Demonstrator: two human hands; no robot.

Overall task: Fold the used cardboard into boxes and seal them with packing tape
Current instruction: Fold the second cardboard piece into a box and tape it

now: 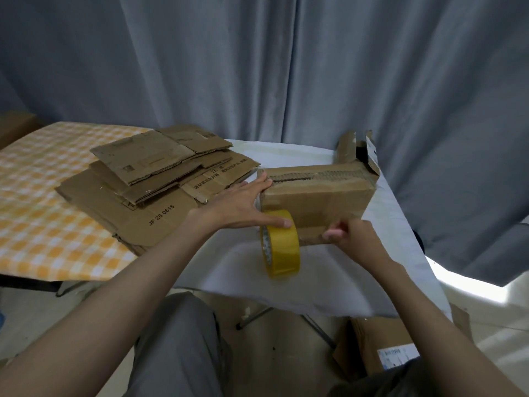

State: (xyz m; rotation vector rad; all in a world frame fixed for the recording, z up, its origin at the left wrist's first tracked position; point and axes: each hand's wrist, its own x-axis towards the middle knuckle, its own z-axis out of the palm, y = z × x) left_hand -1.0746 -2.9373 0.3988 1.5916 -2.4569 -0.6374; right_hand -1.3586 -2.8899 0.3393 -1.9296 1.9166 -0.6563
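Observation:
A folded brown cardboard box (320, 196) lies on its side on the white-covered table (372, 282), its far flaps (360, 153) standing open. My left hand (243, 204) lies flat against the box's left end, fingers straight, thumb resting on a yellow roll of packing tape (282, 245) that stands on edge at the box's near left corner. My right hand (352, 236) has curled fingers pinching at the box's lower front edge, seemingly on the clear tape end. A stack of flattened cardboard (148, 184) sits to the left.
The flattened stack rests on an orange checked tablecloth (34, 202). Grey curtains (286, 67) hang close behind the table. On the floor at lower right stands another cardboard box (380, 345) with a white label. My grey-trousered knee is under the table's near edge.

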